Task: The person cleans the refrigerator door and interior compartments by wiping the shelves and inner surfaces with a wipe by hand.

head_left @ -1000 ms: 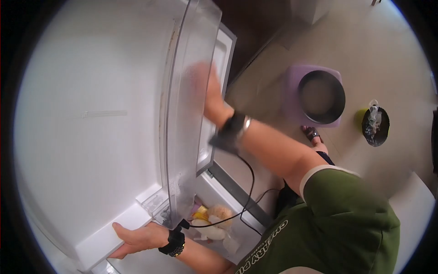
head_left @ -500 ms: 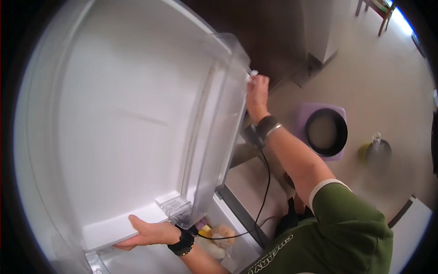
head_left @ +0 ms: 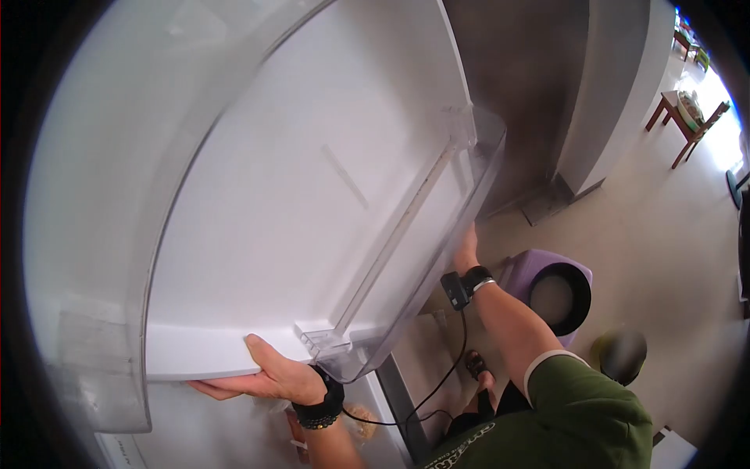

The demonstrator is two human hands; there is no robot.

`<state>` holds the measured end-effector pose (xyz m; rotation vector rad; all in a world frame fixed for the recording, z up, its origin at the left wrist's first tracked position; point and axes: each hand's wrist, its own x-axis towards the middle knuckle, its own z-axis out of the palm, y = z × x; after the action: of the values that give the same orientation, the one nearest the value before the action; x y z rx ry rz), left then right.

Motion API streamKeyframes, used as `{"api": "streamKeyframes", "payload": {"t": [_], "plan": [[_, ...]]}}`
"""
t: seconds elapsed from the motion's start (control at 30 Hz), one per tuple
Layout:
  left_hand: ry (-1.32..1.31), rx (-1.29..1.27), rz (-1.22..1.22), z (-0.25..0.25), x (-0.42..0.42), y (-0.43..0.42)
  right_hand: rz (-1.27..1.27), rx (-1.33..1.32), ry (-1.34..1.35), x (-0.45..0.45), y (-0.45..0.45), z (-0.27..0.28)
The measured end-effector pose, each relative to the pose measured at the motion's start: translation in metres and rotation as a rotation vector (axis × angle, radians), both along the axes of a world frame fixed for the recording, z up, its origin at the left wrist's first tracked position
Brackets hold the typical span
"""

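Observation:
A white refrigerator door [head_left: 312,195] stands open before me and fills much of the view. Along its right side runs a clear plastic door shelf [head_left: 437,258]; another clear shelf [head_left: 148,234] curves across its left. My left hand [head_left: 269,377] is closed round the door's white lower edge, thumb on top and fingers beneath. It wears a black band and a beaded bracelet. My right hand [head_left: 467,252] reaches behind the right side of the door, where its fingers are hidden. A small black device [head_left: 455,290] with a cable sits at that wrist.
Below the door, bagged food [head_left: 361,422] lies in a white compartment. On the floor to the right, a dark round pot [head_left: 560,299] rests on a purple stool [head_left: 539,262]. A dark round container [head_left: 623,356] stands nearer. A pillar [head_left: 617,102] and wooden chair [head_left: 687,129] are farther off.
The door looks turned, its right side tilting outward. My right hand has moved down and behind the door; the small white thing at its fingers is out of sight. My left hand keeps its hold.

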<state>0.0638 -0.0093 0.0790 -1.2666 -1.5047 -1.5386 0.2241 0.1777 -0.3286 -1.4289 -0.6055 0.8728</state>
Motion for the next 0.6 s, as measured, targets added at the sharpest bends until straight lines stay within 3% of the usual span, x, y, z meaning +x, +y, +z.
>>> {"api": "streamKeyframes", "payload": {"t": [0.13, 0.23, 0.33, 0.4, 0.47, 0.5, 0.6], "plan": [[0.001, -0.038, 0.026, -0.004, -0.004, -0.001, 0.096, -0.085, 0.132, -0.036, -0.044, -0.001], [0.003, -0.067, 0.009, -0.003, -0.003, -0.002, 0.319, -0.099, 0.217, -0.088, -0.112, -0.008], [-0.030, -0.028, -0.095, -0.005, -0.003, 0.002, 0.659, -0.133, 0.286, -0.116, -0.182, 0.077], [-0.013, -0.030, -0.101, -0.006, -0.005, 0.003, 0.780, -0.123, 0.137, -0.121, -0.197, 0.136], [0.029, -0.050, -0.070, -0.003, -0.006, 0.001, 0.812, -0.262, 0.389, -0.128, -0.198, 0.149], [0.056, -0.061, -0.037, -0.001, -0.006, 0.000, 0.834, -0.255, 0.658, -0.126, -0.198, 0.153], [0.094, -0.055, 0.006, 0.009, 0.003, -0.004, 0.901, -0.137, 0.698, -0.104, -0.203, 0.208]]}}
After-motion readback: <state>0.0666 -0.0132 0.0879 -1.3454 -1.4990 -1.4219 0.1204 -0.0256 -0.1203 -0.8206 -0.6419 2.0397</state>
